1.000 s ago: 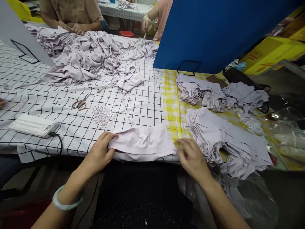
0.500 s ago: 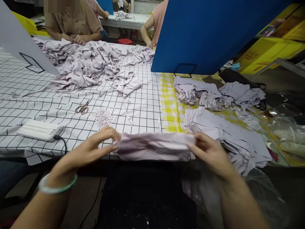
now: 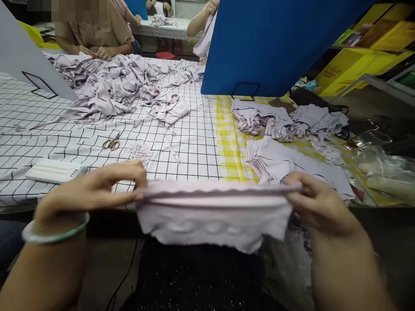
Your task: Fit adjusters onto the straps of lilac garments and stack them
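Observation:
I hold a pale lilac fabric piece (image 3: 214, 218) stretched flat in the air in front of the table edge, its lower part hanging down. My left hand (image 3: 97, 188) pinches its left top corner; a green bangle sits on that wrist. My right hand (image 3: 319, 203) pinches the right top corner. Both hands are closed on the cloth. Just behind my right hand lies a neat stack of folded lilac pieces (image 3: 292, 164) on the yellow checked cloth.
A big heap of lilac pieces (image 3: 110, 86) covers the far left of the grid-patterned tablecloth (image 3: 194, 138). Scissors (image 3: 112, 141), small scraps (image 3: 140, 151) and a white power bank (image 3: 53, 170) lie nearer. A blue board (image 3: 275, 43) stands upright. Other people work at the far side.
Both hands lifted the lilac piece off the table edge and pulled it apart, so it now hangs stretched wide between them, closer to me.

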Demonstrator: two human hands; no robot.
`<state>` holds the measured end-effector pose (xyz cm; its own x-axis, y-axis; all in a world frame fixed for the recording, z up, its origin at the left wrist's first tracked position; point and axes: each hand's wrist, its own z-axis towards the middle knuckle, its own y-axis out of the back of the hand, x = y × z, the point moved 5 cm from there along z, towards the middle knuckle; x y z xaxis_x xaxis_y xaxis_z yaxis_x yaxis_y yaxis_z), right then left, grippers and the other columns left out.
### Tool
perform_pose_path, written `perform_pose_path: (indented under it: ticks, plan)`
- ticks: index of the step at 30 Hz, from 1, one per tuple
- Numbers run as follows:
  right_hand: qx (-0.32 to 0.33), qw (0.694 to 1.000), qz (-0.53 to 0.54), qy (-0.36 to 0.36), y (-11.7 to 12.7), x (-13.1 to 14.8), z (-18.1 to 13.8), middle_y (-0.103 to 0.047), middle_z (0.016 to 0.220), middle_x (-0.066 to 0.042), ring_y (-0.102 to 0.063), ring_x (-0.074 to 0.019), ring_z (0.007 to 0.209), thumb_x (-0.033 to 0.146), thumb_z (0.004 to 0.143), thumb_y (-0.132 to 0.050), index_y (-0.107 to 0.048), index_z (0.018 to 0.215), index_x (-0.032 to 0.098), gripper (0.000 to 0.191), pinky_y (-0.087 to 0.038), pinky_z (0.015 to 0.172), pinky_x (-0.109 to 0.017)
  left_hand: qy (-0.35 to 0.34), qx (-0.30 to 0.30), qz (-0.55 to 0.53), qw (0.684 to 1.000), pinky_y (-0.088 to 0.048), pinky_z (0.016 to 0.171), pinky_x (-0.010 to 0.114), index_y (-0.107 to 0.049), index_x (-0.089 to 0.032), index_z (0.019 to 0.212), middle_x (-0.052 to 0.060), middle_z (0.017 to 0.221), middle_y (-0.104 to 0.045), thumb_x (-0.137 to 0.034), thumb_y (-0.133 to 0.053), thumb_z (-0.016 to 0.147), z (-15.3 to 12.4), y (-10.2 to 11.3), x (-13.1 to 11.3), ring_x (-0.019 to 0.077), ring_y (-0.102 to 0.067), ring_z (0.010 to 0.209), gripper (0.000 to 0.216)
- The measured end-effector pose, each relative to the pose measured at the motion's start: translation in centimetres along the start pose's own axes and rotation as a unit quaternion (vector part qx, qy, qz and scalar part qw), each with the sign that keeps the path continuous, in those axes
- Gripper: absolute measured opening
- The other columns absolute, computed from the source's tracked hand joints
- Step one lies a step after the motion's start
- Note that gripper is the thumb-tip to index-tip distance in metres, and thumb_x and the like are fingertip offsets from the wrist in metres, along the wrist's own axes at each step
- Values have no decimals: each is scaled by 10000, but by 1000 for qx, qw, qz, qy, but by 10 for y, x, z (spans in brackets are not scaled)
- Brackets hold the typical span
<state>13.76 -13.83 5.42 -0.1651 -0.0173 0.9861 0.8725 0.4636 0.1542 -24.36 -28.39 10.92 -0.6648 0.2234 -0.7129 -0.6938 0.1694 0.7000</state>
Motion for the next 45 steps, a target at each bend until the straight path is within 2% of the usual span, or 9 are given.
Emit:
perform_pose_path:
  ticks: [3,6,13,19,27,30,33,39,45]
  plan:
    - [-15,1000,1,-4,-10,-12,67,-586,713,18,-551,-131,610,468,623,-844,-583,807,229,400,-464,552,-244,35,17,-32,999,-519,769,322,-656,-211,883,34,861,-639,-387,-590,888,45,1,36,188,-595,833,188]
    - [-123,986,-112,28,-8,-27,97,-650,869,-25,-614,-177,785,437,662,-791,-588,875,216,368,-518,746,-321,77,-122,66,987,-471,976,437,-627,-195,1119,81,1140,-618,-280,-537,869,61,-16,69,243,-562,1098,279]
    - [-85,921,-352,146,-34,-47,47,-677,1040,-88,-640,-256,1013,296,881,-542,-617,989,220,152,-498,939,-427,135,-175,235,947,-403,992,561,-538,-167,1310,170,1322,-556,-408,-625,861,28,-108,74,369,-474,1226,517]
    - [-34,819,-520,238,-54,-67,35,-596,1233,-175,-548,-340,1182,94,828,-478,-592,1158,175,358,-452,1007,-523,190,-217,270,919,-355,987,551,-565,-168,1269,159,1275,-596,-392,-564,903,27,-111,71,356,-500,1186,429]
    - [-135,862,-423,245,-49,-43,61,-608,1241,-160,-557,-276,1235,205,947,-409,-565,1256,186,347,-451,1067,-465,306,-251,243,885,-384,947,553,-641,-186,859,131,1017,-667,-285,-570,874,76,-68,103,354,-546,1084,124]
    - [-58,845,-493,198,-64,-54,75,-518,1462,-168,-420,-310,1408,323,984,-389,-511,1384,169,446,-355,1150,-537,246,-285,276,884,-348,1044,557,-628,-166,1135,175,1300,-594,-265,-509,910,78,-68,96,358,-474,1271,273]
    - [9,836,-530,139,-70,-68,70,-469,1525,-162,-362,-352,1448,370,975,-401,-502,1414,157,498,-310,1157,-602,156,-166,298,927,-194,1183,568,-448,-195,1438,130,1585,-358,-350,-423,969,75,-95,95,326,-268,1476,494]
    - [-42,945,-324,-6,-49,-91,-20,-740,999,-108,-685,-257,975,422,976,-472,-685,1032,192,318,-534,929,-428,153,-121,274,942,-41,1186,683,-280,-255,1548,126,1665,-166,-494,-484,953,61,-109,93,386,-109,1528,672]
    - [-9,989,-36,-144,-75,-147,-43,-695,1197,-114,-632,-259,1134,479,826,-693,-656,1136,181,432,-481,997,-414,-132,-158,24,978,-537,985,474,-564,-175,1260,160,1262,-614,-179,-509,949,98,-169,11,252,-600,1185,315]
